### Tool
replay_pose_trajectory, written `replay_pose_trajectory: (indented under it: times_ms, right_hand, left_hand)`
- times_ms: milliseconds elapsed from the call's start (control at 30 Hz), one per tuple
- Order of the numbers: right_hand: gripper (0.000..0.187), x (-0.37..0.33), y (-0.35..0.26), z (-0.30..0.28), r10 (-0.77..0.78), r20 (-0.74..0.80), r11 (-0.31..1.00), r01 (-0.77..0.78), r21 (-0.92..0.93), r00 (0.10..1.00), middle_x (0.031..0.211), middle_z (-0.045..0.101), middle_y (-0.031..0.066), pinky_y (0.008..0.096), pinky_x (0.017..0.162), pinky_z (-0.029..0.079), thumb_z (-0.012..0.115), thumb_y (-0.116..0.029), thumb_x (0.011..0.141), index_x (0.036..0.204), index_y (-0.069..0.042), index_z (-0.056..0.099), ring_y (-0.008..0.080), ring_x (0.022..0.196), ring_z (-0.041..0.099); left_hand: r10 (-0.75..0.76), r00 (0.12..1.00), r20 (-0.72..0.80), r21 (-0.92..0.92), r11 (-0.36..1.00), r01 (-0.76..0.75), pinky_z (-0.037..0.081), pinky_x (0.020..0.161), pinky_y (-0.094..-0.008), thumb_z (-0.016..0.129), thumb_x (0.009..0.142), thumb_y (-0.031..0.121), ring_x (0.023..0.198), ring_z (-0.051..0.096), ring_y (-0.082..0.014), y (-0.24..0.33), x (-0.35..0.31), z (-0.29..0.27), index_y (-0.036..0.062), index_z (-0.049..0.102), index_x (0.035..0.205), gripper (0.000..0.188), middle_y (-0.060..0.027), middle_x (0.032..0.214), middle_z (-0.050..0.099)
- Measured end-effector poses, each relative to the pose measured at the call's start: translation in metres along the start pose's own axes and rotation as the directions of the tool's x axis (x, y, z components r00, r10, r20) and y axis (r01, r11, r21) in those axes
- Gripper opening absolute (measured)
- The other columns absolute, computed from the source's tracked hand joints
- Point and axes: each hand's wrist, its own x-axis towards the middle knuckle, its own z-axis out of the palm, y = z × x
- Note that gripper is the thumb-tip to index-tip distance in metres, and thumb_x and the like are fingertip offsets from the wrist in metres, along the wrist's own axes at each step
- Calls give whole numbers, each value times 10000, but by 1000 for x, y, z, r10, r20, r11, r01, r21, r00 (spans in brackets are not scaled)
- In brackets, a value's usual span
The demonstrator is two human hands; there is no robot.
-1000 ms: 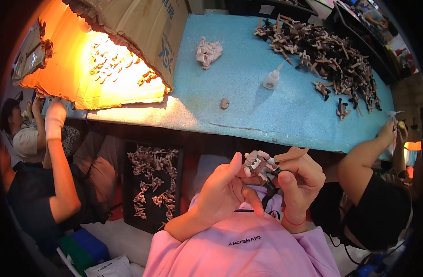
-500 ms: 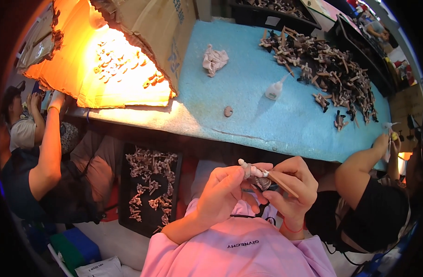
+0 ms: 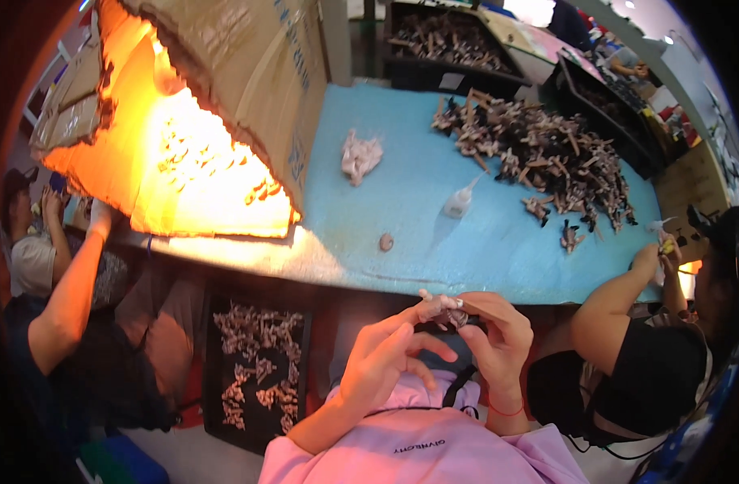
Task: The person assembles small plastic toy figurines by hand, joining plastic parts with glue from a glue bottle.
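My right hand (image 3: 502, 339) pinches a small pale-and-brown figurine (image 3: 443, 307) in front of my chest, near the table's front edge. My left hand (image 3: 381, 363) is beside it, thumb raised and other fingers spread apart; its fingertips come close to the figurine, and whether one touches is hard to tell. The figurine's lower part is partly hidden by my right fingers. Beyond my hands, a small brown oval piece (image 3: 386, 242) lies on the blue tabletop (image 3: 345, 210). A white squeeze bottle (image 3: 458, 202) with a thin nozzle stands farther off.
A crumpled pale cloth (image 3: 360, 156) lies by a brightly lit cardboard box (image 3: 293, 89) holding small parts. Figurines form a heap (image 3: 547, 145) at right, before black trays (image 3: 454, 78). A black tray of parts (image 3: 256, 436) sits low left. People work on both sides.
My left thumb and fingers have loosened from the figurine and spread. My right hand keeps hold of it, and the beige strip seen in that hand no longer shows clearly. The view has tilted upward.
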Motion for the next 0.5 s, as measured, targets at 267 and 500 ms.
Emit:
replay_pose_trajectory:
  times_ms: [267,500]
  right_hand:
    - [285,66,20,1,491,99,805,-494,330,866,1028,598,174,263,635,544,423,-124,906,1106,57,515,247,861,636]
    - [301,190,45,-3,356,110,854,-371,366,928,939,599,170,269,732,543,504,-154,892,997,129,510,266,832,643]
  left_hand:
    - [114,984,-136,160,983,-91,522,587,-279,451,899,75,883,579,-206,2,-13,-27,-36,472,1216,336,-182,1173,503]
    - [109,978,-177,64,993,-99,514,595,-274,432,896,37,871,565,-184,4,-25,-39,-43,522,1155,285,-163,1118,531]
